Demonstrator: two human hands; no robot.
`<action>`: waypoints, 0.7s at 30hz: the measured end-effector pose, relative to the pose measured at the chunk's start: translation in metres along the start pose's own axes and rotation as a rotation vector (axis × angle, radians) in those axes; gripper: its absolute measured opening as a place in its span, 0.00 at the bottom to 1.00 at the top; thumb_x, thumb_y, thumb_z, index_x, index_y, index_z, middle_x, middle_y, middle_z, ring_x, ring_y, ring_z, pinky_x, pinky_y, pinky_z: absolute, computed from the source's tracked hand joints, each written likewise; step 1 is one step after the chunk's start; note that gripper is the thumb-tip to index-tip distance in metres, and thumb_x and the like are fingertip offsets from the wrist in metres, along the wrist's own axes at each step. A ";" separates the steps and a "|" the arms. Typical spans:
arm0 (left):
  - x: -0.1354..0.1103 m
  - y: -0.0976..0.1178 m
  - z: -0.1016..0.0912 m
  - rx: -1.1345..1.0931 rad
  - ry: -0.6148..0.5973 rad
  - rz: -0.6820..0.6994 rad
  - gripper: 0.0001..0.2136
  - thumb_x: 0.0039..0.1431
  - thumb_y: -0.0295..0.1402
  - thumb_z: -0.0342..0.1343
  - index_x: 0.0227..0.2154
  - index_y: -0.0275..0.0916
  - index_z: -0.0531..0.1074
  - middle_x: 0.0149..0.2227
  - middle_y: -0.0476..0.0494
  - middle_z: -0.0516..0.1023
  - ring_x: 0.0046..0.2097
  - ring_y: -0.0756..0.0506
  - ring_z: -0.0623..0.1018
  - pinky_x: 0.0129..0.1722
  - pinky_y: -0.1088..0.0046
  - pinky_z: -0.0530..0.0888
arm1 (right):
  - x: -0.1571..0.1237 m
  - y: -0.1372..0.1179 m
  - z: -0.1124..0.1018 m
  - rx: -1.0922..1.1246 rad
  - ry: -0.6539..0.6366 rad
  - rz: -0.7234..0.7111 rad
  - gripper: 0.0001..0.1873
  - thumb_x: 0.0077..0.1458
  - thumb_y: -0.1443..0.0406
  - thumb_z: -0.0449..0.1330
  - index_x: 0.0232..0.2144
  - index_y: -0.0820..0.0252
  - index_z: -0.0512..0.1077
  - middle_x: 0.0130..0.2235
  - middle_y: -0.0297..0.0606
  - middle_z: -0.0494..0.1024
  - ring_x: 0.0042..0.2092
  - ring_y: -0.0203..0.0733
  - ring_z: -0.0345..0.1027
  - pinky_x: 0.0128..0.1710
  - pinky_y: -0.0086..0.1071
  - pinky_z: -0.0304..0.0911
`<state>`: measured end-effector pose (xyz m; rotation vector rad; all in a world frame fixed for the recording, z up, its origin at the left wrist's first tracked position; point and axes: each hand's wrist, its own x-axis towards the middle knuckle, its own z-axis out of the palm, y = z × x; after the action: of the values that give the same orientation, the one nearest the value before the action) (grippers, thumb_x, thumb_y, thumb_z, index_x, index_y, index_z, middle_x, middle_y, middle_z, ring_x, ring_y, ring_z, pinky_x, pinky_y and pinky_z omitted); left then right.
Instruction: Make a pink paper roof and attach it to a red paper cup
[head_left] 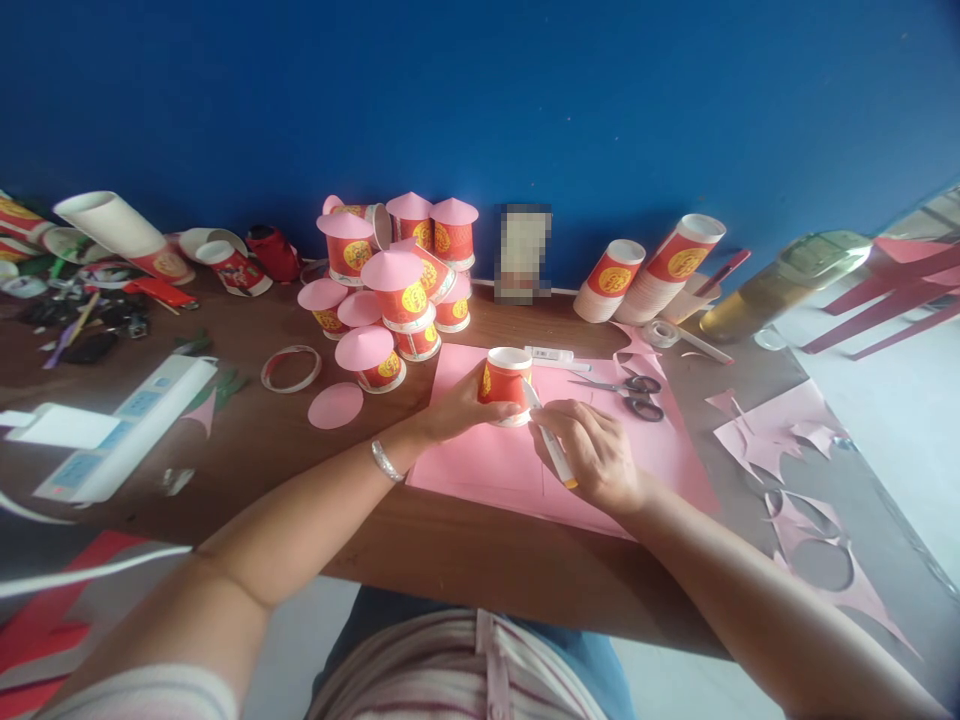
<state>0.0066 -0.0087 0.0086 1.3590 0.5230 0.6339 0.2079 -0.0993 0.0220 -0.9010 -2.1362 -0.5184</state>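
Observation:
A red paper cup [504, 384] with yellow print stands upside down or upright, I cannot tell which, over pink paper sheets [480, 470]. My left hand [463, 405] is closed around its left side. In my right hand [592, 450] is a white utility knife [556, 456], its tip at the cup's right side. Black-handled scissors [637, 395] lie on the pink paper to the right. Behind the cup rests a white pen-like stick [559, 360].
Left of the cup stand several red cups with pink cone roofs [391, 275]. A pink paper disc [335, 406] and a tape ring [291, 369] lie nearby. Cup stacks [679, 265] lean at the back right. A power strip [127, 430] is left; paper scraps [817, 540] lie right.

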 end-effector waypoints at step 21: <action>0.002 0.008 0.001 -0.038 -0.067 0.030 0.15 0.56 0.41 0.68 0.38 0.37 0.72 0.34 0.47 0.73 0.35 0.49 0.71 0.35 0.72 0.68 | 0.000 -0.002 0.000 0.042 -0.017 0.016 0.13 0.61 0.77 0.58 0.47 0.62 0.68 0.33 0.38 0.78 0.32 0.40 0.73 0.32 0.32 0.69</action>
<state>0.0079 -0.0074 0.0166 1.3491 0.4354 0.6181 0.2063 -0.1009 0.0219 -0.9013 -2.1457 -0.4574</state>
